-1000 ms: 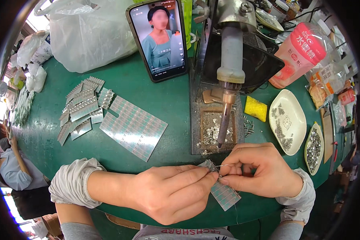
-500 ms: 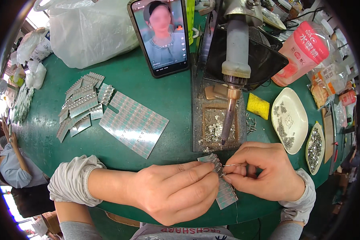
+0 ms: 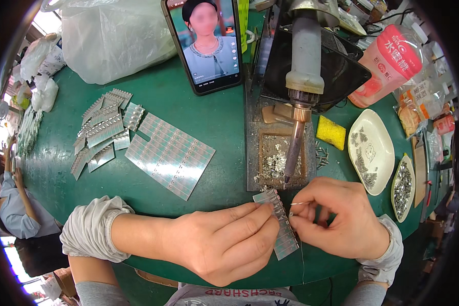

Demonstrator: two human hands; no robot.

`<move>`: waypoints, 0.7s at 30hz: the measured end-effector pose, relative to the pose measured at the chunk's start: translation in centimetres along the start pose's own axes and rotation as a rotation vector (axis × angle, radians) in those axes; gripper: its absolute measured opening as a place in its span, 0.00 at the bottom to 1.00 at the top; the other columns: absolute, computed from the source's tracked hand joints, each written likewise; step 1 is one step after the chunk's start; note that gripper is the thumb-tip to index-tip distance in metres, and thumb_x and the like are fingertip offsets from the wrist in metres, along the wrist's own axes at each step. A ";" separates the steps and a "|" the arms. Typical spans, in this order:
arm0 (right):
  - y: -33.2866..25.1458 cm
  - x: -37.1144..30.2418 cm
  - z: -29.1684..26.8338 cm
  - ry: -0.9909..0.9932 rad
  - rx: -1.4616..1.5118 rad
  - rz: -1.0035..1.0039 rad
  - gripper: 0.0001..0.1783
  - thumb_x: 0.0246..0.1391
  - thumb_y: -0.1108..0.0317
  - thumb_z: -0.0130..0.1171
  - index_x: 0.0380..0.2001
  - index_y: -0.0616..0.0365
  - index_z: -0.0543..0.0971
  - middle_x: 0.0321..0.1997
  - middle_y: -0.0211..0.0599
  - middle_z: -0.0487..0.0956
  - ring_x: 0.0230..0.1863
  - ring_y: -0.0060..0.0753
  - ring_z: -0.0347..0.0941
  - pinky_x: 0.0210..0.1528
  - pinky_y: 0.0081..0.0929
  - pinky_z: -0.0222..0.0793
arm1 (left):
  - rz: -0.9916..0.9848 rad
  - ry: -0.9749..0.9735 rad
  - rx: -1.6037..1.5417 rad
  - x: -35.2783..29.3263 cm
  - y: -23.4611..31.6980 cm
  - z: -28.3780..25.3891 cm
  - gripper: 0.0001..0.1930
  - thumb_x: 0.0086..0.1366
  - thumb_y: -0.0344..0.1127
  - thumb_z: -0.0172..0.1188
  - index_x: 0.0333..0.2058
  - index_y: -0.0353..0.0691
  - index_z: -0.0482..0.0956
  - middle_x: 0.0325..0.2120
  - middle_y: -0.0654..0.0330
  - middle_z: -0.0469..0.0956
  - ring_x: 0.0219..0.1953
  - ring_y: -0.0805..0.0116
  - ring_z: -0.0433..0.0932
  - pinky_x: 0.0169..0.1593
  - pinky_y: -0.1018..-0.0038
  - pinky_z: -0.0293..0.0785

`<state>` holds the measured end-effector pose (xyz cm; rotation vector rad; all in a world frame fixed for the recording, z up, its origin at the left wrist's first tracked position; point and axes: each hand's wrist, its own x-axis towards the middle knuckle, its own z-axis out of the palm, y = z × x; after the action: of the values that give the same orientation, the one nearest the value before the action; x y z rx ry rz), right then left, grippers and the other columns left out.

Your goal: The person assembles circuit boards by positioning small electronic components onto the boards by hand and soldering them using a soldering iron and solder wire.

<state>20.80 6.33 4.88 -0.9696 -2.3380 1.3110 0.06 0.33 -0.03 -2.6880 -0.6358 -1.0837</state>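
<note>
My left hand [image 3: 224, 239] pinches a narrow strip of circuit boards [image 3: 286, 246] at its left side, with small metal parts along the strip's right edge. Beside that edge, the fingers of my right hand [image 3: 341, 217] are closed on a thin silvery solder wire [image 3: 300, 203]. More of the wire hangs down past the strip. Above both hands, a fixed soldering iron [image 3: 294, 153] points its dark tip downward, just beyond the far end of the strip. Part of the strip is hidden under my left fingers.
Left lie a board panel [image 3: 171, 155] and a pile of strips [image 3: 104, 125]. Beneath the iron is a solder-spattered tray [image 3: 254, 176], near a yellow sponge [image 3: 331, 131]. Two dishes [image 3: 385, 168] [image 3: 411, 204] hold small metal parts. A phone [image 3: 209, 48] and pink bottle [image 3: 385, 64] stand behind.
My right hand has drawn slightly away from the strip with the solder wire. My left hand keeps its hold on the strip, which has shifted a little. The phone's picture differs.
</note>
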 end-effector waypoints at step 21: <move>0.7 0.0 0.0 -0.027 0.127 -0.004 0.06 0.44 0.79 0.64 0.29 0.63 0.78 0.25 0.34 0.75 0.23 0.22 0.72 0.22 0.17 0.66 | -0.038 0.003 -0.008 -0.1 -0.1 0.0 0.04 0.49 0.26 0.58 0.23 0.31 0.78 0.28 0.51 0.79 0.32 0.59 0.81 0.35 0.75 0.81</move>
<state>21.12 6.56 4.32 -0.9125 -2.2442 1.4594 -0.06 0.39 -0.14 -2.6915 -0.6854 -1.1011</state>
